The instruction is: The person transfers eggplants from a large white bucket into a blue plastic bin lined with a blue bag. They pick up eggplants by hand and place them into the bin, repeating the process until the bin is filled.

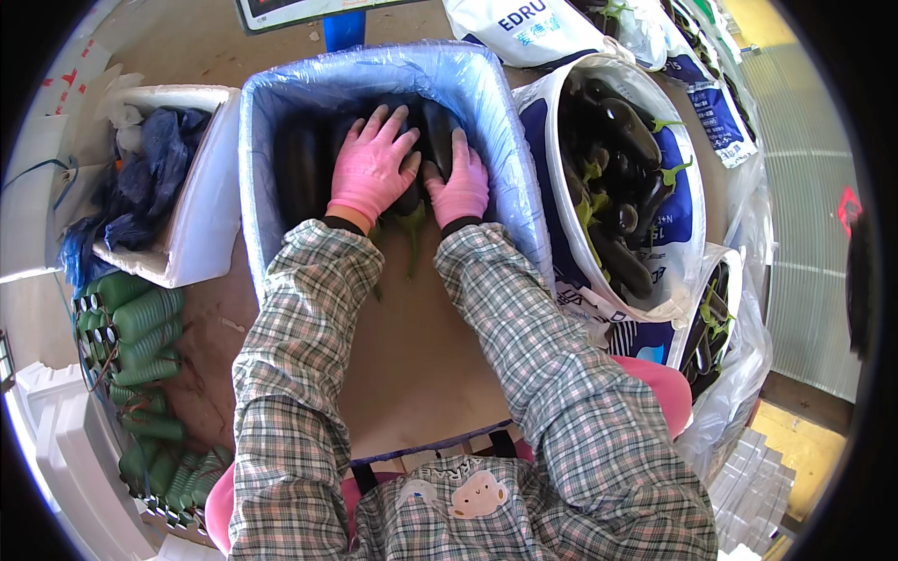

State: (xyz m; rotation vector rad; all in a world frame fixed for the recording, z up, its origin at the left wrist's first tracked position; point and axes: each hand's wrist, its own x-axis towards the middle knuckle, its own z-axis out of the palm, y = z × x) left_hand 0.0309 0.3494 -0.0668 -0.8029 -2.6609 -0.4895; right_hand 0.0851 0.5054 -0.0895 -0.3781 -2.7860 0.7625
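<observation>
Dark purple eggplants [298, 165] lie side by side in a box lined with blue plastic film [519, 189], directly before me. My left hand [372, 168], in a pink glove with greyish fingertips, rests spread over the eggplants near the middle. Beside it, my right hand [459, 186], gloved alike, lies on an eggplant [438, 130], thumb and fingers to either side. Whether it grips that eggplant is unclear. A green stem [412, 242] points towards me below the hands. The palms and the lower eggplants are hidden.
White sacks of eggplants [624, 147] stand at the right. At the left, a white foam box [200, 189] holds crumpled blue plastic bags [158, 161]. Green ribbed rolls [147, 315] lie below it. A tan sheet [428, 365] spans towards my lap. A device's edge [280, 17] shows at the top.
</observation>
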